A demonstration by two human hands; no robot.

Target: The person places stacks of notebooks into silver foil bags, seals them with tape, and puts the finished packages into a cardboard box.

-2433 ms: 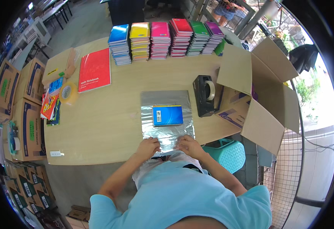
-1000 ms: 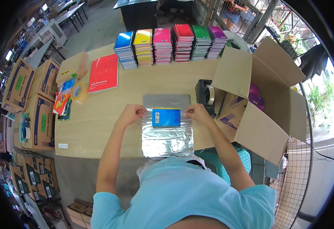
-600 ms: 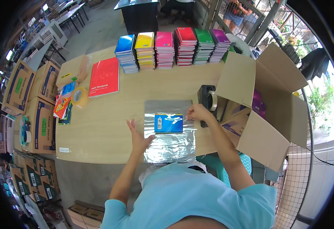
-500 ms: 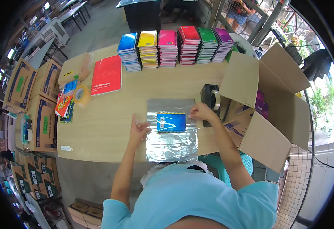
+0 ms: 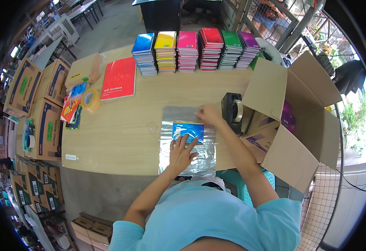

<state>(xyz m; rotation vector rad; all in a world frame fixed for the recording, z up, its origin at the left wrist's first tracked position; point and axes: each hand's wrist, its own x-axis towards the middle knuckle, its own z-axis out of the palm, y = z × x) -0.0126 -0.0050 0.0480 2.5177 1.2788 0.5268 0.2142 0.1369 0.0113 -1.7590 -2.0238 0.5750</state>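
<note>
A blue spiral notebook (image 5: 184,127) with a yellow coil along its far edge lies on a shiny clear plastic sheet (image 5: 166,161) at the table's near edge. My left hand (image 5: 182,155) rests over the notebook's near part, its fingers spread and touching the cover. At the sheet's far right corner, my right hand (image 5: 209,115) is closed in a pinch on the plastic; its fingertips are partly hidden. Right of that hand stands a black tape dispenser (image 5: 229,109) with a roll of tape.
Several stacks of coloured notebooks (image 5: 187,52) line the table's far edge. A red notebook (image 5: 119,78), a tape roll (image 5: 90,100) and a small carton (image 5: 81,71) sit at the left. An open cardboard box (image 5: 271,83) flanks the right side; closed cartons (image 5: 45,129) stand left.
My left hand has moved right, from beside the sheet onto the notebook, its fingers now spread. My right hand has shifted left and farther away along the sheet's edge.
</note>
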